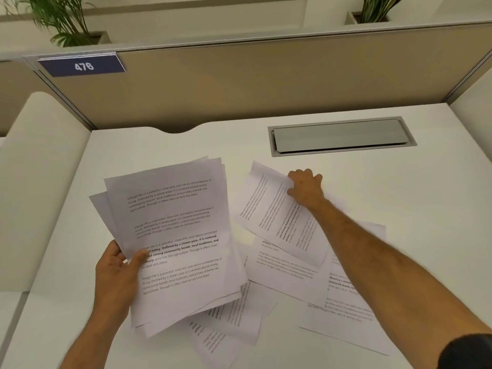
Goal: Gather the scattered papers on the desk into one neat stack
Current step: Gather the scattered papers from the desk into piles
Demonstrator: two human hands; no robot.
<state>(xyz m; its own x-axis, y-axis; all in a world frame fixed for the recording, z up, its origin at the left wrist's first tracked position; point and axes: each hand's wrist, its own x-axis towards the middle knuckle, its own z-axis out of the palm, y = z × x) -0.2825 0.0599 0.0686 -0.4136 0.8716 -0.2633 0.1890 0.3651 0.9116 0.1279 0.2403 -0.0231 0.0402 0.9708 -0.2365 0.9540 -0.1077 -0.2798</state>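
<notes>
My left hand [117, 270] grips a loose bundle of printed sheets [181, 235] by its lower left edge and holds it tilted above the white desk [165, 145]. My right hand [306, 186] reaches forward and pinches the far edge of a single printed sheet [277, 217], which lifts and curls off the desk. More printed papers [346, 302] lie scattered and overlapping under my right forearm. Others [229, 323] poke out from beneath the held bundle.
A grey cable-tray lid [340, 135] is set into the desk at the back right. A beige partition [239, 83] with a blue "476" plate [82, 66] closes off the back. Potted plants [66, 20] stand behind it. White side panels flank the desk.
</notes>
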